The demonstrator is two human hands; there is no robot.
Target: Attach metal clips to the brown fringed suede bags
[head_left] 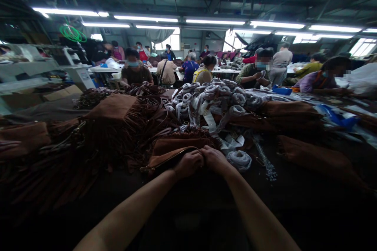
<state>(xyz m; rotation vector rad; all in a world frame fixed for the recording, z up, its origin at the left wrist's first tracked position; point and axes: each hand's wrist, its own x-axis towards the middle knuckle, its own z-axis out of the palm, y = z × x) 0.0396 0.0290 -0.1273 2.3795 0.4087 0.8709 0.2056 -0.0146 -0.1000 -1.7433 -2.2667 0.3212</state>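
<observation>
A brown suede bag (173, 147) with a metal zipper and fringe lies on the dark table in front of me. My left hand (190, 163) is closed on the bag's zippered edge, near the middle of its opening. Right beside it, my right hand (213, 159) pinches the same edge, the two hands almost touching. The zipper looks partly open on the left. What lies exactly between my fingertips is hidden. Just right of my right hand rests a coiled strap in pale wrapping (239, 160).
A heap of wrapped, coiled straps (212, 96) rises behind the bag. Brown fringed bags (112, 108) are piled at left, and more brown bags (290, 111) lie at right. A bunch of thin tag strings (266, 164) lies nearby. Several co-workers (262, 68) work across the table.
</observation>
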